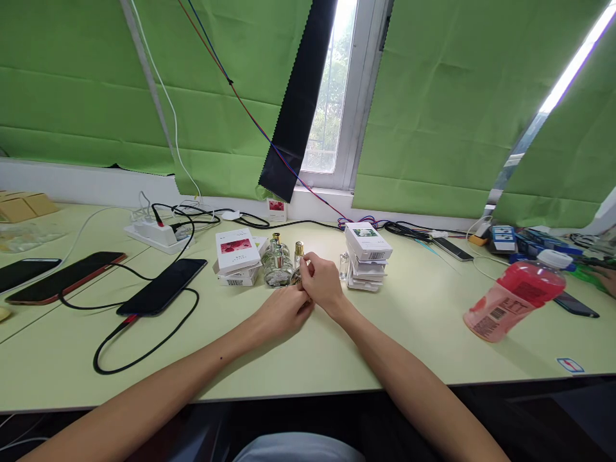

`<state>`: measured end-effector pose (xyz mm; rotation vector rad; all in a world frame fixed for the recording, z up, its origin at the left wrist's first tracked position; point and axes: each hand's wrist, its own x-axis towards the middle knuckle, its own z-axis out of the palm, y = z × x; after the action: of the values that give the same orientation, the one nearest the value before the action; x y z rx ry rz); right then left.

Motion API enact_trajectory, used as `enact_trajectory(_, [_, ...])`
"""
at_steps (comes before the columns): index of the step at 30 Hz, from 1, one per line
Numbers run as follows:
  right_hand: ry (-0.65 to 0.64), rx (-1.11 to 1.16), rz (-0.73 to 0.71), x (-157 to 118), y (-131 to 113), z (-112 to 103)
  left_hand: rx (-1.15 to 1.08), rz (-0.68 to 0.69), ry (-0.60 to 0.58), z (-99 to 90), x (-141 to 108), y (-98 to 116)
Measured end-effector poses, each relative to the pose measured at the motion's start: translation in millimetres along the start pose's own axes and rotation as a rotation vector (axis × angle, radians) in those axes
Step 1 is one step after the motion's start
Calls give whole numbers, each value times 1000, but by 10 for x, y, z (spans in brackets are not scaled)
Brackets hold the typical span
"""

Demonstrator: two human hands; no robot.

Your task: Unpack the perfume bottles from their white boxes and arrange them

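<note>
Both hands meet at the middle of the table, around a small glass perfume bottle with a gold neck (299, 249). My right hand (321, 282) has its thumb and forefinger pinched at the bottle's upper part. Curled low against the bottle's base is my left hand (285, 312), its fingers partly hidden by the right. Just left stand several round glass perfume bottles (278, 274) with gold or clear tops. A small clear cap (343, 265) stands right of my right hand. White boxes with red pictures (238, 250) lie on the left; a stack of white boxes (368, 247) rises on the right.
A pink drink bottle (517, 295) stands at the right. On the left lie a phone on a cable (162, 287), another phone (67, 277) and a power strip (156, 234). Cables (298, 224) run along the back. Another person's hand (604, 279) shows at the right edge.
</note>
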<state>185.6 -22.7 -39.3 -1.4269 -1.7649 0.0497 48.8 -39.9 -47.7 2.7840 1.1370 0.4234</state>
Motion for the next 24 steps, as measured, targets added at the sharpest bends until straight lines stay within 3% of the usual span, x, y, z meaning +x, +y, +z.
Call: enact_trajectory(24, [-12, 39, -46, -3, 30, 16, -14, 25, -8, 7, 0, -6])
